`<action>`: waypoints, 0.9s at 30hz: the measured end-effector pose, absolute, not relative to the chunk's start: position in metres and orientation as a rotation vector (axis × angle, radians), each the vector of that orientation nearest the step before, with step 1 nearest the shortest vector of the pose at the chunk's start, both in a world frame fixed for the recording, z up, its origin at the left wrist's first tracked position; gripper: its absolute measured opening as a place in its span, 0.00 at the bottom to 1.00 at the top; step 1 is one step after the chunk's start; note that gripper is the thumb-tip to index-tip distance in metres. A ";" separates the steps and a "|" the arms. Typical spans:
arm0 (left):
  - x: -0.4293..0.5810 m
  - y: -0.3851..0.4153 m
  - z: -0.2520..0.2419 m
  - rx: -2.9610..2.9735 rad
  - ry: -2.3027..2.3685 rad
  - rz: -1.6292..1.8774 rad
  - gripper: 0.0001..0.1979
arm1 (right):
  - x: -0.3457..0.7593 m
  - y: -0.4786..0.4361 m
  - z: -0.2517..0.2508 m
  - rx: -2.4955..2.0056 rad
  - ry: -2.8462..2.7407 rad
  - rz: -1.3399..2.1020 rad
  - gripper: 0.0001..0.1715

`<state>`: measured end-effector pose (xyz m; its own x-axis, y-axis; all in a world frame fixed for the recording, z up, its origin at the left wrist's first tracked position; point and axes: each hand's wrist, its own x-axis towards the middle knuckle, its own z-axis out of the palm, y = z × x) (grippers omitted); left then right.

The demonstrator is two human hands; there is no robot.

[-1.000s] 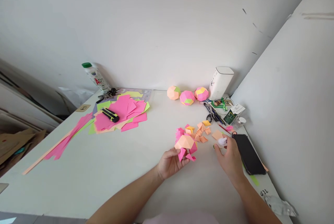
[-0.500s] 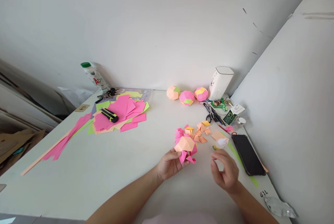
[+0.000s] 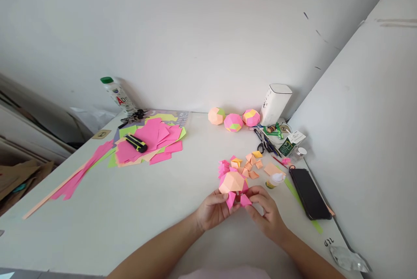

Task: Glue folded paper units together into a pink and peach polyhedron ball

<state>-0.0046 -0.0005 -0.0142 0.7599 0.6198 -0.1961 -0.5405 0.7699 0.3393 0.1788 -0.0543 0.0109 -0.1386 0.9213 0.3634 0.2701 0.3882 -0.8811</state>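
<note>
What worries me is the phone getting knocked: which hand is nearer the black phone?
Right. The right hand pinches the paper model, left of the black phone, apart from it; the left hand holds the model farther left.

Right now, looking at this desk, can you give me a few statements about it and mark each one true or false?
1. The left hand and right hand both grip the model. True.
2. The phone lies left of the hands. False: it lies to their right.
3. Three paper balls sit near the wall. True.
4. The bottle has a red cap. False: the cap is green.
</note>
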 end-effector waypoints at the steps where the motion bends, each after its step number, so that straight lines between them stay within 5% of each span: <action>1: -0.005 -0.001 -0.014 0.272 0.304 0.641 0.11 | 0.180 -0.054 0.011 -1.059 -1.569 0.913 0.04; 6: -0.004 -0.001 -0.011 0.291 0.274 0.607 0.08 | 0.185 -0.053 0.004 -0.953 -1.201 1.283 0.08; 18: -0.002 -0.005 -0.010 0.426 0.294 0.437 0.09 | 0.201 -0.056 0.003 -0.976 -1.117 1.260 0.06; 27: 0.000 -0.005 -0.003 0.508 0.343 0.611 0.24 | 0.197 -0.051 0.017 -0.889 -1.008 1.444 0.04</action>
